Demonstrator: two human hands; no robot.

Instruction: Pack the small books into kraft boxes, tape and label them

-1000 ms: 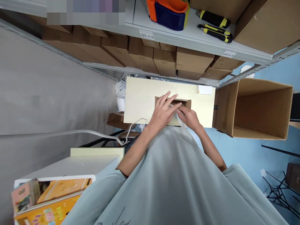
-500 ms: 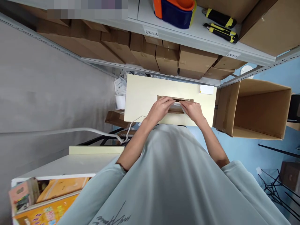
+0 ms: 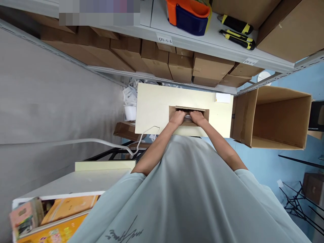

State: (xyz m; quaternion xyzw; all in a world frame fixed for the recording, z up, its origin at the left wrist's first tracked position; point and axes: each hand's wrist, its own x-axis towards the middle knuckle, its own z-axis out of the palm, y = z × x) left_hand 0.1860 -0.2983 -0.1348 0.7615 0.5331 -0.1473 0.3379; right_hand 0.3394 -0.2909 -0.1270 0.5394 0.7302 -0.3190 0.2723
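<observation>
A small open cardboard box sits on the cream tabletop, its flaps spread to the sides. Both my hands reach into its opening. My left hand is closed at the left part of the opening, fingers curled down out of sight. At the right part, my right hand is closed in the same way. Between them shows a pale, whitish thing inside the box, too small to name. The fingertips are hidden, so what they grip cannot be made out.
A shelf above the table carries a blue and orange tape dispenser and two utility knives. Brown boxes line the level below. A large open carton stands right; a white cable runs at left.
Both hands have gone from the box's top, where they held a whitish thing between the fingertips, down into the opening. The whitish thing now lies lower, inside the box.
</observation>
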